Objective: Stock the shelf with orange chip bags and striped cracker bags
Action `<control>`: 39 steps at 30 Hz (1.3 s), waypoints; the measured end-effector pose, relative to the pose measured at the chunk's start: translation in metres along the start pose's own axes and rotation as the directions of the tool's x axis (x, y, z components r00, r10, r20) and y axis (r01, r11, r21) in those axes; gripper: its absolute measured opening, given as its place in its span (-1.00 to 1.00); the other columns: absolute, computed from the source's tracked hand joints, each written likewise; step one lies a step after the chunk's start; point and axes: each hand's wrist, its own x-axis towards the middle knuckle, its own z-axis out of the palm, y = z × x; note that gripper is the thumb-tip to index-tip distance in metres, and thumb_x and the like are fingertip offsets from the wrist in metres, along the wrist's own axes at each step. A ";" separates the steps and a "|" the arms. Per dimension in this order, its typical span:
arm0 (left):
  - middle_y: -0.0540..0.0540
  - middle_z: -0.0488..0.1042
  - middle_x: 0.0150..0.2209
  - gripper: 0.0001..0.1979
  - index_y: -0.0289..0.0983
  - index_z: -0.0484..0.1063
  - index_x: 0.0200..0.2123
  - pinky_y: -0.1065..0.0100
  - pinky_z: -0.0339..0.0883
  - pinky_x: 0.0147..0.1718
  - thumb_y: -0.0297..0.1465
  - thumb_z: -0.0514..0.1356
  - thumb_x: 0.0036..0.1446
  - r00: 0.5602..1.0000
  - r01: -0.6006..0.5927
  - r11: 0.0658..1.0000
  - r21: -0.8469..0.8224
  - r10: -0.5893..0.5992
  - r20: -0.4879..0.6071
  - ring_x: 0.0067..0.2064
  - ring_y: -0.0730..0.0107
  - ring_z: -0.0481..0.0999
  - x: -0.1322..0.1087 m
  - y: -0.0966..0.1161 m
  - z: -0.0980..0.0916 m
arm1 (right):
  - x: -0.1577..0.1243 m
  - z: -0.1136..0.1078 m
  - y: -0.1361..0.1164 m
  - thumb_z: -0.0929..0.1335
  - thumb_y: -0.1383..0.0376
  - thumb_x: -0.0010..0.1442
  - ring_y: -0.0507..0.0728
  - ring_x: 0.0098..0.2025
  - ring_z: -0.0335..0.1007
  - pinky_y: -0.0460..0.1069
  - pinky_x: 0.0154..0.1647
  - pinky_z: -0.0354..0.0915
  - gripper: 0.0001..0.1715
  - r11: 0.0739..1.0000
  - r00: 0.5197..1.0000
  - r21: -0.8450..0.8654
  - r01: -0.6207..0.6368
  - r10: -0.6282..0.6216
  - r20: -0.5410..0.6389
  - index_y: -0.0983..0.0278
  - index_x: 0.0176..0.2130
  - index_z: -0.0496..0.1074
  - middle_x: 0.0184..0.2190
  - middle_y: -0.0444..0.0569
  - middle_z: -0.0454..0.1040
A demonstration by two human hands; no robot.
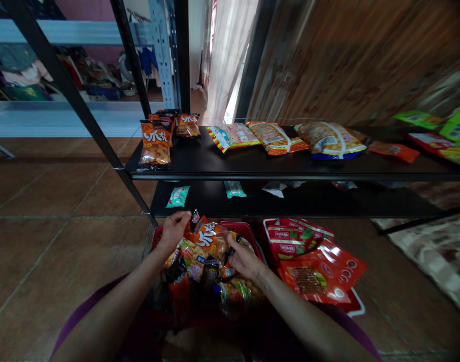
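Pinching an orange bag (206, 238) — left hand (175, 229) and right hand (245, 257) nearly closed (black shelf (214, 163) ahead, tiled floor (37, 221) below).

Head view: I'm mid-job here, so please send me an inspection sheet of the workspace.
Surface: black upper shelf bears a row of snack packets; lower shelf bears small teal packets and others partly hidden.
Job's things: orange packet held over a red basket of mixed snack packets; similar orange packets at the upper shelf's left end.
Clutter: red packets piled in a tray right of the basket.
Hands: left hand pinches the orange packet's upper left corner; right hand holds its right side.
Cables: nothing seen.
Surroundings: tiled floor, metal rack with mixed items, curtains.
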 end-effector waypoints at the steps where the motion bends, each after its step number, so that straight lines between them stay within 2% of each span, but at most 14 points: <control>1: 0.09 0.29 -0.65 -0.66 -0.29 0.40 -0.66 0.47 0.12 -0.53 -0.14 0.30 -0.19 0.999 0.008 1.000 -0.029 -0.009 -0.054 -0.55 0.55 0.23 0.000 0.000 0.001 | 0.000 0.002 0.000 0.48 0.08 0.01 0.22 -0.02 0.48 0.14 0.08 0.33 -0.56 1.000 1.000 0.009 -0.014 0.014 0.002 0.29 -0.17 0.49 -0.21 0.07 0.60; 3: 0.09 0.29 -0.65 -0.68 -0.29 0.38 -0.65 0.47 0.13 -0.54 -0.15 0.31 -0.23 0.990 0.046 0.993 -0.113 -0.060 -0.126 -0.56 0.56 0.23 0.001 0.000 0.003 | -0.001 0.006 -0.001 0.48 0.06 0.00 0.21 -0.02 0.48 0.14 0.07 0.34 -0.54 0.999 1.000 0.035 -0.029 0.029 0.000 0.28 -0.16 0.48 -0.19 0.06 0.59; 7: 0.09 0.31 -0.64 -0.68 -0.28 0.35 -0.64 0.44 0.18 -0.52 -0.17 0.32 -0.27 0.981 0.119 0.968 -0.221 -0.149 -0.124 -0.56 0.52 0.28 0.004 0.001 0.004 | -0.003 0.013 -0.005 0.48 0.08 0.00 0.21 -0.02 0.48 0.14 0.03 0.37 -0.54 0.998 1.000 0.067 -0.013 0.014 -0.020 0.24 -0.14 0.46 -0.15 0.01 0.58; 13: 0.08 0.31 -0.64 -0.66 -0.27 0.37 -0.61 0.44 0.15 -0.54 -0.10 0.24 -0.13 0.994 0.032 0.999 0.005 -0.031 -0.103 -0.54 0.50 0.27 0.009 -0.003 -0.004 | -0.004 0.007 -0.010 0.43 0.04 0.08 0.17 -0.08 0.50 0.05 -0.09 0.40 -0.55 1.000 1.000 0.010 0.008 -0.008 0.009 0.26 -0.11 0.47 -0.16 0.02 0.58; 16: 0.09 0.32 -0.62 -0.65 -0.28 0.37 -0.61 0.45 0.16 -0.53 -0.10 0.25 -0.14 0.995 0.028 1.000 -0.006 -0.028 -0.094 -0.53 0.50 0.28 0.011 -0.005 -0.008 | -0.004 0.000 -0.010 0.47 0.09 0.04 0.12 -0.18 0.50 -0.02 -0.25 0.40 -0.65 0.997 0.994 -0.052 0.059 -0.063 -0.090 0.24 -0.21 0.50 -0.22 -0.04 0.59; 19: 0.09 0.34 -0.61 -0.66 -0.29 0.38 -0.60 0.45 0.18 -0.51 -0.11 0.27 -0.15 0.995 0.038 0.998 -0.044 -0.042 -0.091 -0.52 0.51 0.28 0.011 -0.005 -0.007 | -0.003 -0.004 -0.009 0.50 0.13 -0.01 0.06 -0.27 0.48 -0.05 -0.30 0.39 -0.71 0.994 0.981 -0.072 0.087 -0.098 -0.169 0.23 -0.30 0.51 -0.27 -0.11 0.59; 26: 0.12 0.27 -0.66 -0.64 -0.29 0.36 -0.61 0.46 0.14 -0.56 -0.10 0.31 -0.19 0.986 0.049 0.998 -0.051 -0.056 -0.155 -0.58 0.55 0.23 0.011 0.001 -0.007 | -0.004 0.001 -0.009 0.53 0.16 -0.07 0.00 -0.41 0.45 -0.08 -0.34 0.38 -0.71 0.997 0.987 0.002 0.079 -0.078 -0.143 0.25 -0.36 0.49 -0.39 -0.15 0.58; 28: 0.11 0.28 -0.66 -0.62 -0.29 0.37 -0.60 0.46 0.15 -0.57 -0.08 0.32 -0.20 0.990 0.074 0.996 -0.058 -0.080 -0.120 -0.58 0.55 0.24 0.011 0.005 -0.008 | -0.004 0.001 -0.010 0.52 0.15 -0.04 0.01 -0.38 0.47 -0.08 -0.33 0.38 -0.70 0.997 0.989 0.008 0.072 -0.071 -0.133 0.25 -0.32 0.49 -0.36 -0.12 0.59; 33: 0.01 0.43 -0.55 -0.58 -0.29 0.43 -0.52 0.41 0.28 -0.47 -0.03 0.34 -0.22 0.989 0.142 0.975 -0.168 -0.135 0.054 -0.48 0.43 0.40 0.007 0.011 -0.010 | -0.003 -0.004 -0.013 0.47 0.12 0.05 0.05 -0.31 0.50 -0.06 -0.31 0.40 -0.63 0.998 0.991 0.001 0.063 -0.063 -0.121 0.27 -0.19 0.47 -0.26 -0.05 0.59; 39: 0.02 0.44 -0.51 -0.64 -0.29 0.48 -0.48 0.44 0.26 -0.47 -0.14 0.39 -0.27 0.991 0.115 0.982 -0.152 -0.102 0.088 -0.48 0.47 0.37 0.005 0.009 -0.012 | -0.002 -0.009 -0.016 0.44 0.12 0.09 0.10 -0.24 0.52 -0.01 -0.22 0.41 -0.64 0.996 0.991 0.033 0.078 -0.074 -0.111 0.27 -0.16 0.47 -0.20 -0.01 0.59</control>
